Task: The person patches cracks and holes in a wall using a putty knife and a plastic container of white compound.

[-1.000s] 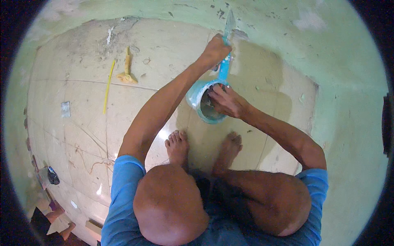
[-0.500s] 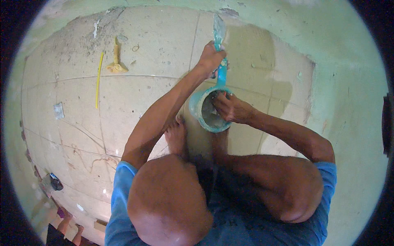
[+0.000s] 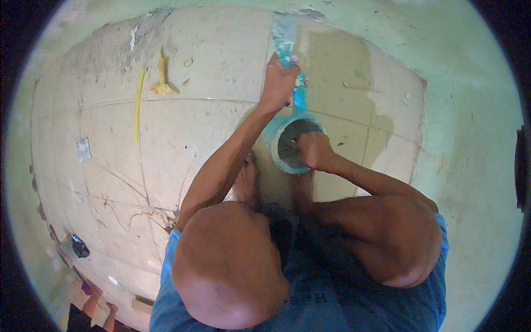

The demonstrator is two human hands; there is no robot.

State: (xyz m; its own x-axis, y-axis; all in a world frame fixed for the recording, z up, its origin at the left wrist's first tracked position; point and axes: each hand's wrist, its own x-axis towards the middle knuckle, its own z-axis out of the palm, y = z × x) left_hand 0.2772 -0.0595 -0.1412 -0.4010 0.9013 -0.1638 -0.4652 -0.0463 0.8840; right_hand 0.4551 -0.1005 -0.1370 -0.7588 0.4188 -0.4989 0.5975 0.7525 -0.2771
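My left hand (image 3: 278, 83) is closed around a teal-handled putty knife (image 3: 284, 36), its broad, smeared blade pointing away from me. The handle of a teal dipper (image 3: 299, 98) runs up to the same hand and seems gripped along with the knife. The dipper's round cup opens toward me above my feet, with greyish residue on its wall. My right hand (image 3: 315, 150) reaches over the rim into the cup from the right. Its fingers are curled and partly hidden inside, and what they hold cannot be seen.
Stained floor tiles (image 3: 215, 124) meet pale green walls (image 3: 464, 138). To the left lie a yellow strip (image 3: 139, 105), a yellowish stick with a wide base (image 3: 162, 77), a small silvery packet (image 3: 83, 150) and a dark crumpled piece (image 3: 80, 246). My bent knees (image 3: 229, 265) frame the work.
The putty knife has swung left and its blade now shows broader. The dipper has shifted slightly right, and my right hand's fingers are curled more inside the cup.
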